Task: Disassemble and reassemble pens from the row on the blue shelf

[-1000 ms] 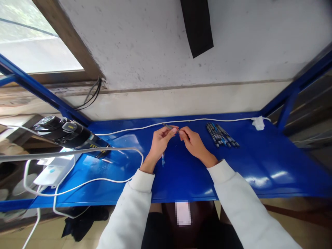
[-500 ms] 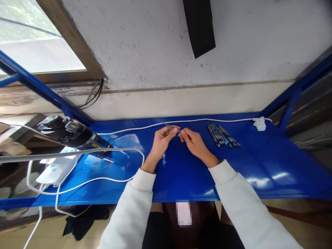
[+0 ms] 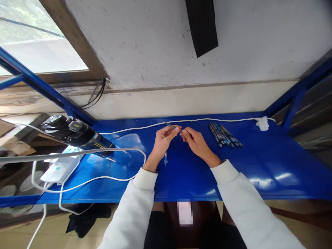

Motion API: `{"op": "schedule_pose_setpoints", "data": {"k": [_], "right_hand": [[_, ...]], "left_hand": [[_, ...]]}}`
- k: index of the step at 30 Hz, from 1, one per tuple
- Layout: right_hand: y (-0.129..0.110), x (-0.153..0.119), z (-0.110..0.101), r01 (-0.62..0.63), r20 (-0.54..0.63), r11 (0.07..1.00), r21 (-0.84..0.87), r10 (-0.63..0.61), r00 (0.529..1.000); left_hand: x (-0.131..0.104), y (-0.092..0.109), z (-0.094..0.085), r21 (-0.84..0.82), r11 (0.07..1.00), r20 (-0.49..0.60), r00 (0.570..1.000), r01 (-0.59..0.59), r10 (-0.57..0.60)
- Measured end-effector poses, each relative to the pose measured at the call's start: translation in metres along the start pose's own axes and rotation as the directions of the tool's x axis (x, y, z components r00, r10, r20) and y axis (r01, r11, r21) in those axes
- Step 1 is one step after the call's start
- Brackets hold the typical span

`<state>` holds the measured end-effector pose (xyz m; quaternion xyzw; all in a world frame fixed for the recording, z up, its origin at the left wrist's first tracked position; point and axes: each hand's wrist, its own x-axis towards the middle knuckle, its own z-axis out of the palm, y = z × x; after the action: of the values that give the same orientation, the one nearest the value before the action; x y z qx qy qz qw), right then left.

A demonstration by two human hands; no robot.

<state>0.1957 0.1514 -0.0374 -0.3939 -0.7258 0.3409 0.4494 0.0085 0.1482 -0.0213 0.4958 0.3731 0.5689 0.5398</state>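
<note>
Together above the blue counter [image 3: 259, 162], both hands pinch a thin pen part [image 3: 173, 127]: the left hand [image 3: 163, 141] grips it between thumb and fingertips, the right hand [image 3: 197, 142] nips its near end. Beside the left wrist lies a small clear pen piece [image 3: 166, 159]; a row of pens [image 3: 225, 135] lies to the right.
</note>
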Motion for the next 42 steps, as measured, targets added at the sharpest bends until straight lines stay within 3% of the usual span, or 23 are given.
{"op": "schedule_pose_setpoints", "data": {"k": [15, 18, 20, 24, 28, 33, 36, 37, 39, 42], "right_hand": [[-0.001, 0.000, 0.000, -0.014, -0.001, 1.000, 0.022, 0.014, 1.000], [-0.001, 0.001, 0.001, -0.107, 0.055, 0.982, 0.156, 0.100, 0.993], [0.000, 0.002, 0.002, -0.215, 0.131, 0.919, 0.332, 0.181, 0.975], [-0.002, 0.004, 0.000, -0.434, 0.364, 0.683, 0.588, 0.256, 0.896], [-0.005, 0.005, -0.007, -0.569, 0.538, 0.525, 0.633, 0.230, 0.811], [-0.004, 0.005, -0.016, -0.644, 0.626, 0.446, 0.622, 0.211, 0.751], [-0.003, 0.004, -0.016, -0.678, 0.663, 0.403, 0.614, 0.203, 0.721], [-0.003, 0.004, -0.016, -0.678, 0.662, 0.395, 0.619, 0.201, 0.722], [-0.003, 0.003, -0.015, -0.630, 0.605, 0.400, 0.666, 0.205, 0.770], [-0.005, 0.004, -0.014, -0.471, 0.412, 0.443, 0.763, 0.229, 0.882]], "left_hand": [[0.001, -0.003, -0.003, -0.012, 1.000, -0.032, 0.999, -0.015, 0.015], [0.000, -0.003, -0.004, -0.006, 1.000, -0.003, 1.000, -0.018, 0.018], [0.000, -0.002, -0.005, 0.008, 1.000, 0.016, 1.000, -0.027, 0.026], [-0.001, 0.001, -0.006, 0.011, 0.999, 0.069, 0.997, -0.043, 0.042], [-0.005, 0.006, -0.006, -0.005, 0.997, 0.140, 0.987, -0.080, 0.080], [-0.008, 0.015, -0.003, 0.039, 0.989, 0.224, 0.966, -0.144, 0.131], [-0.014, 0.024, -0.001, 0.146, 0.970, 0.232, 0.960, -0.197, 0.160], [-0.021, 0.027, 0.000, 0.201, 0.956, 0.211, 0.962, -0.215, 0.172], [-0.046, 0.033, 0.003, 0.325, 0.914, 0.131, 0.969, -0.242, 0.210], [-0.117, 0.031, 0.017, 0.454, 0.862, -0.044, 0.961, -0.224, 0.273]]}}
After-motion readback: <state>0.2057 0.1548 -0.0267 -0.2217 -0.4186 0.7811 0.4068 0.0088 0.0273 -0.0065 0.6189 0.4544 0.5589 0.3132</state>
